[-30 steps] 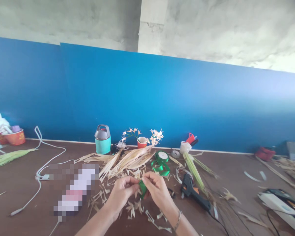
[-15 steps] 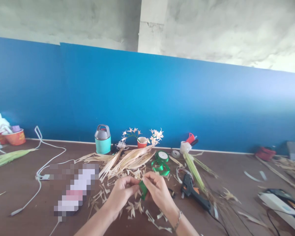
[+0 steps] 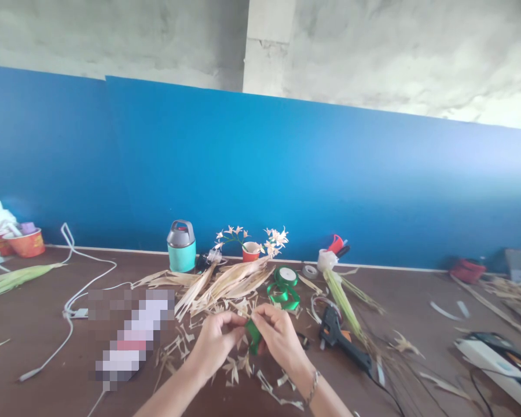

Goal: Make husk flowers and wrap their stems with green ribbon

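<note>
Fingertips nearly meeting, my left hand [image 3: 217, 340] and my right hand [image 3: 278, 336] both pinch a short piece of green ribbon [image 3: 254, 336] above the table. The ribbon hangs down between them; whatever it may be wrapped on is hidden by the fingers. Just beyond lies a spool of green ribbon [image 3: 286, 275] with a loose curl in front of it. Pale husk flowers [image 3: 237, 370] and cut scraps are scattered below and around my hands. Dried corn husks [image 3: 234, 284] are heaped behind them.
A black glue gun [image 3: 345, 341] with its cord lies to the right. Behind stand a turquoise flask [image 3: 182, 255], a red paper cup [image 3: 250, 251] with husk flowers, and a pen holder [image 3: 327, 260]. White cables [image 3: 72, 301] run along the left, beside a blurred-out object [image 3: 134, 336]. A blue partition [image 3: 260, 168] closes the back.
Almost nothing differs. Both hands keep their pinch on the green ribbon, whose hanging end has shifted very slightly.
</note>
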{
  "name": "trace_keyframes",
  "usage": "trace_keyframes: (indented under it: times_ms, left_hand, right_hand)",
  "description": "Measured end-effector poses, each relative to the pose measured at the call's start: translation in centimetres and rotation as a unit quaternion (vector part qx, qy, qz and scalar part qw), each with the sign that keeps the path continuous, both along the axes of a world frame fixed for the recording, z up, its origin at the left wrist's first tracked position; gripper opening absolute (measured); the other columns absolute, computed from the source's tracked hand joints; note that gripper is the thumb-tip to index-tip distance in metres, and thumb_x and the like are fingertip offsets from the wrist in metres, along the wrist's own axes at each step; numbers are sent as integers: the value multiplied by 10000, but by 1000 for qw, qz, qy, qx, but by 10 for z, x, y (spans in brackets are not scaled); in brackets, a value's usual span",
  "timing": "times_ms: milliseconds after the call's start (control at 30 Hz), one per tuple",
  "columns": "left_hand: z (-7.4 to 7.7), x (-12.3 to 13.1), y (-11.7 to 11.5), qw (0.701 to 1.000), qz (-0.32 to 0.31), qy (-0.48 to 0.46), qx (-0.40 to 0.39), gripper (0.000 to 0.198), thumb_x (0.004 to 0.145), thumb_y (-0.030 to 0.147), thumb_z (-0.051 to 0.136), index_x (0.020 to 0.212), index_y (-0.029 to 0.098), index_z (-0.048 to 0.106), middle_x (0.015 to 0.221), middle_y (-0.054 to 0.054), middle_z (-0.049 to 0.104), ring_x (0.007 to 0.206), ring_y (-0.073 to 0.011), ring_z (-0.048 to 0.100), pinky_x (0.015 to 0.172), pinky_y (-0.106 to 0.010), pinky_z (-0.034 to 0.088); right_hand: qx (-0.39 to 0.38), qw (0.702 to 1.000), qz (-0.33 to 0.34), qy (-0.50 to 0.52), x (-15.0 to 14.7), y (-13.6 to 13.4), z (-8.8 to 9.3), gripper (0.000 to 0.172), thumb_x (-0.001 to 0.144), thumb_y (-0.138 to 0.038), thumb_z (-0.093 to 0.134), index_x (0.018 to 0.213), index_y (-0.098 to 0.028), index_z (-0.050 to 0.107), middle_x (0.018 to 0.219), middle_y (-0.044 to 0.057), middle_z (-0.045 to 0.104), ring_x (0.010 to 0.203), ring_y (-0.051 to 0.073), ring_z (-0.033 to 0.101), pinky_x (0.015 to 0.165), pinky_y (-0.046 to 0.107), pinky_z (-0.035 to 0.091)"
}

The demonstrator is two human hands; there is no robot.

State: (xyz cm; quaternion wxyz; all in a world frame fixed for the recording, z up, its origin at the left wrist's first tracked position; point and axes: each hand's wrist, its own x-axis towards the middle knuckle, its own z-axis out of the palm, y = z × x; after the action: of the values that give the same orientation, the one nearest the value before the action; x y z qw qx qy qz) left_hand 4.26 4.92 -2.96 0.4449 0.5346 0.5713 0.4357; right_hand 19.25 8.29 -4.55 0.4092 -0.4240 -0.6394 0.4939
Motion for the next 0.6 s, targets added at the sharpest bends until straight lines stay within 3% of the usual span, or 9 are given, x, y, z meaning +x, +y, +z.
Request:
trace_keyframes:
  times_ms: [600]
  left_hand:
    - [-3, -1, 1, 999, -6, 44, 10, 201, 685, 276, 594, 800, 151, 703, 781, -41, 688, 754, -206, 601, 713, -279, 428]
  right_hand:
    - [-8, 1000, 4, -19, 1, 3, -2, 282, 795, -412, 517, 690, -153, 558, 523, -42, 463, 343, 75, 467, 328, 164, 328]
